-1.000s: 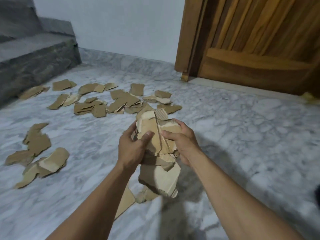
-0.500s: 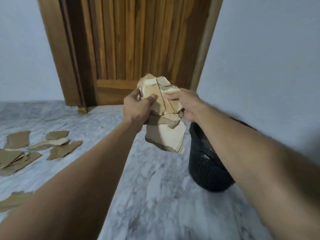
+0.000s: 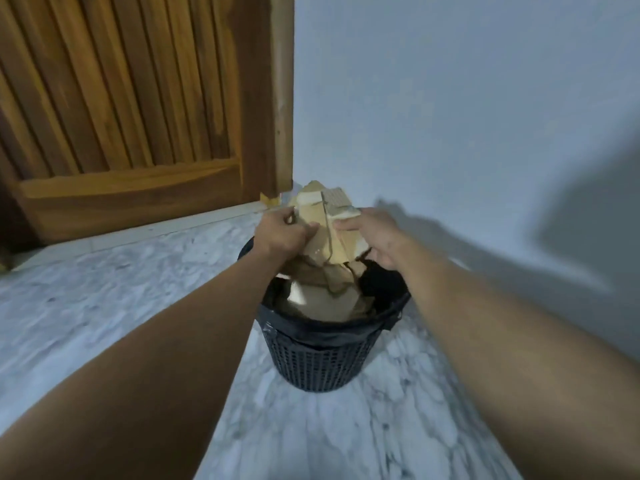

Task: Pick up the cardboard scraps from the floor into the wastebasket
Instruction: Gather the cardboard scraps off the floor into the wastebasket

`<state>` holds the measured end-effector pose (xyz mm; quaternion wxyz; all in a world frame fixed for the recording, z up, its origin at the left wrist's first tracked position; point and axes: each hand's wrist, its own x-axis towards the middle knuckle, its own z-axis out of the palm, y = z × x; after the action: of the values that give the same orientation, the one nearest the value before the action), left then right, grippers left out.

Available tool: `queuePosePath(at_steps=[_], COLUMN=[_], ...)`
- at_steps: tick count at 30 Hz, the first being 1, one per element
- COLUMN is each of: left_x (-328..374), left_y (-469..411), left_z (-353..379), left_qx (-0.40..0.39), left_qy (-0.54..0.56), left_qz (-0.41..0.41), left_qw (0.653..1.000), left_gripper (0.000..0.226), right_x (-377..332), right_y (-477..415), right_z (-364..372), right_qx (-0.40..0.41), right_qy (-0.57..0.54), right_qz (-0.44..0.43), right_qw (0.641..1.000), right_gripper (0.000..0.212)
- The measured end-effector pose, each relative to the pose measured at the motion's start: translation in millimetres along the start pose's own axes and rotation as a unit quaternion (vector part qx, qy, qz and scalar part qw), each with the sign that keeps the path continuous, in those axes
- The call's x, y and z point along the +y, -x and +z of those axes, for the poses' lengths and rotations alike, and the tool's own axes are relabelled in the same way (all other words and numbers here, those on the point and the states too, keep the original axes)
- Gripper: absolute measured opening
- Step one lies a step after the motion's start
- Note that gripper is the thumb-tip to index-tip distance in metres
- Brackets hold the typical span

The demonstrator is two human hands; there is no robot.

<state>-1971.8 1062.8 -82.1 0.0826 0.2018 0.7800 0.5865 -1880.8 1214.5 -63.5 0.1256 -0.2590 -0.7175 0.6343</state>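
A stack of brown cardboard scraps (image 3: 323,230) hangs directly over the black mesh wastebasket (image 3: 320,362), held between both hands. My left hand (image 3: 280,233) grips the stack's left edge, thumb across the front. My right hand (image 3: 375,233) grips its right edge. The stack's lower pieces reach down inside the basket's rim, where more cardboard (image 3: 325,303) lies in a black liner. No loose scraps on the floor are in view.
The basket stands on the marble floor (image 3: 104,306) close to a white wall (image 3: 450,116) at the right. A wooden door (image 3: 131,98) with its frame is behind and to the left.
The view swung right from the scattered scraps to the wastebasket. Both hands carried the stack over and lowered it until it sits above and partly inside the basket.
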Motion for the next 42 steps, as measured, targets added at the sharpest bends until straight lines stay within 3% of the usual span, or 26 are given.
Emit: queuePosePath(at_steps=[2,4,6,7,8,10,13,16,19,27,30,32,34,36,39,42], left_x=[-9.4,-16.7,-28.5,-36.1,-43.6,-53.8,-60.7,-62.0,-66.0,-78.0,-80.8,-81.2,-85.6,-92.7,-103.5,-118.2], left_y=[5.4,14.2,18.3,20.1,22.0,30.3,42.7,47.2,56.0,94.7,117.9,136.5,153.0,168.8,190.5,202.1], left_z=[1.5,-7.2,-18.8,-23.7,-27.5,-33.3,-39.9,-51.8,-77.8,-209.5,-262.4,-293.2,-321.7,-345.9,-369.3,-386.1], left_qx=[-0.004,0.053,0.083,0.076,0.056,0.009,-0.006,0.004,0.031,0.152,0.198,0.236,0.268,0.296,0.338,0.34], left_qy=[-0.114,-0.26,-0.358,-0.384,-0.376,-0.228,0.006,0.028,0.033,0.038,0.021,0.017,0.019,0.001,-0.008,-0.005], left_qz=[0.013,0.076,0.086,0.051,-0.002,-0.102,-0.157,-0.155,-0.158,-0.173,-0.176,-0.175,-0.181,-0.189,-0.197,-0.21], left_qw=[0.993,0.961,0.926,0.919,0.925,0.968,0.988,0.987,0.986,0.972,0.964,0.956,0.946,0.936,0.92,0.917], left_gripper=[0.039,0.031,0.037,0.046,0.056,0.069,0.08,0.081,0.081,0.087,0.081,0.066,0.068,0.074,0.067,0.071], right_x=[10.5,18.9,26.8,32.0,38.7,53.9,70.4,65.8,54.9,23.5,13.6,9.4,7.5,8.2,15.2,26.4], right_y=[3.2,4.1,8.1,13.2,16.2,23.2,30.2,32.3,35.9,28.2,26.7,27.0,30.4,36.0,45.7,49.2], right_z=[-16.1,-34.2,-50.1,-56.0,-61.7,-67.1,-62.8,-47.7,-21.5,104.5,164.1,206.1,244.9,281.1,323.9,356.0], right_qx=[-0.003,0.029,0.085,0.108,0.126,0.121,0.053,0.039,0.009,-0.094,-0.139,-0.16,-0.179,-0.198,-0.229,-0.244], right_qy=[0.094,0.199,0.272,0.305,0.352,0.409,0.234,0.117,0.105,0.079,0.073,0.076,0.084,0.089,0.08,0.067], right_qz=[0.013,-0.016,-0.06,-0.073,-0.079,-0.051,0.026,0.037,0.031,0.009,0.007,-0.004,-0.018,-0.018,-0.012,-0.007], right_qw=[0.995,0.979,0.957,0.943,0.924,0.903,0.971,0.992,0.994,0.992,0.988,0.984,0.98,0.976,0.97,0.967], right_gripper=[0.037,0.042,0.043,0.045,0.049,0.062,0.058,0.038,0.033,0.048,0.059,0.059,0.061,0.07,0.076,0.078])
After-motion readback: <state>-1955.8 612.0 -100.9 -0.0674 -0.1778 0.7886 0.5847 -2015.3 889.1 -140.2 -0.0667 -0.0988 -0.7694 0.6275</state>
